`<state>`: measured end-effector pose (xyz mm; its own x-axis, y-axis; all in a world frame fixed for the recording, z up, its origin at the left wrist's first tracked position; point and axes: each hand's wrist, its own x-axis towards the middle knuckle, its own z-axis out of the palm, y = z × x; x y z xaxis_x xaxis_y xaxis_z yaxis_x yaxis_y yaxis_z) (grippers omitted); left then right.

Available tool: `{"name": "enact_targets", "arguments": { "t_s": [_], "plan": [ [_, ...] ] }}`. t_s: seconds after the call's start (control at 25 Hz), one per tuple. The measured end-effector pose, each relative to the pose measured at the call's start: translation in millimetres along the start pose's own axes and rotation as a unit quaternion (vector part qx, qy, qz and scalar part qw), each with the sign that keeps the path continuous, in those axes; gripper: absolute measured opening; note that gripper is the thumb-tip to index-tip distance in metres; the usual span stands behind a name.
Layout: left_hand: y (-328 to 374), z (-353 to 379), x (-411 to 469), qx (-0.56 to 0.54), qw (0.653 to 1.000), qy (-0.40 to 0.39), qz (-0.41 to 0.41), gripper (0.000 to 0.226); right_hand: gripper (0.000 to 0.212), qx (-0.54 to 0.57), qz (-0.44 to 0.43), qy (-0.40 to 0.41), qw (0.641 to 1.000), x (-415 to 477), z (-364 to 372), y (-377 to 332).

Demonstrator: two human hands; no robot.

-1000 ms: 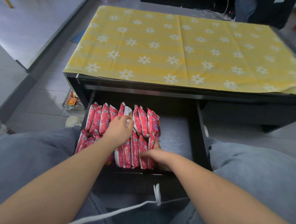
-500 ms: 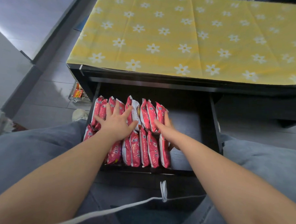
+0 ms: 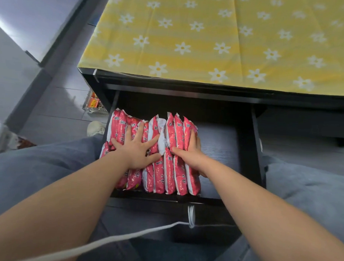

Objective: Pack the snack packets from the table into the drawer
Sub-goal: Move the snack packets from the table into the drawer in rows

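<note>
- The snack packets (image 3: 172,173), red and white, stand on edge in two rows, a far row and a near row, packed side by side in the left part of the open drawer (image 3: 254,145).
- One packet (image 3: 161,130) in the far row shows its white back between the red ones.
- The right part of the drawer floor is bare dark wood, beside the last packet on the right.
- The left hand (image 3: 136,149) lies palm down on top of the packets where the two rows meet, fingers straight and spread wide, pressing on them.
- The right hand (image 3: 191,153) is set against the right end of the rows: its straight fingers lie along the outer side of the last packet and the thumb reaches over the tops of the packets.
- The drawer is pulled out from a black table (image 3: 168,85) covered by a yellow cloth (image 3: 209,43) printed with white daisies.
- The person's legs in blue jeans (image 3: 39,164) flank the drawer, and a white cable (image 3: 124,237) crosses the lap in front of it.
- On the grey floor (image 3: 57,99) left of the table lie a pale shoe (image 3: 95,127) and a clear tray (image 3: 94,106) with small colourful items.
</note>
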<state>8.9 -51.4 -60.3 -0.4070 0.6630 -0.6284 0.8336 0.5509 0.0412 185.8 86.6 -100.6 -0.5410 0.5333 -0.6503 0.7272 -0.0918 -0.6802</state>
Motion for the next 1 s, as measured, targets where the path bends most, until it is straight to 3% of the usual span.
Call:
{"name": "enact_targets", "arguments": {
  "t_s": [0.2,0.4,0.48,0.68,1.0],
  "plan": [
    [-0.2,-6.4,-5.3,-0.004,1.000,0.007,0.008,0.082,0.125,0.014,-0.022,0.020,0.999,-5.4,-0.7,0.6],
    [0.7,-23.8,8.7,-0.002,0.981,0.193,-0.020,0.088,0.127,-0.009,-0.046,0.067,0.997,-7.8,1.0,1.6],
    [-5.1,-38.1,22.5,0.018,0.976,0.214,-0.025,0.096,0.129,-0.019,-0.049,0.079,0.995,-8.7,2.1,3.5],
    [-30.7,-55.5,45.6,0.072,0.995,0.063,-0.015,0.098,0.129,0.000,-0.058,0.050,0.997,-6.1,-0.6,6.6],
    [-26.4,-51.6,35.6,0.057,0.998,0.018,-0.029,0.096,0.131,0.008,-0.044,0.031,0.999,-3.5,-2.3,6.2]
  ]
}}
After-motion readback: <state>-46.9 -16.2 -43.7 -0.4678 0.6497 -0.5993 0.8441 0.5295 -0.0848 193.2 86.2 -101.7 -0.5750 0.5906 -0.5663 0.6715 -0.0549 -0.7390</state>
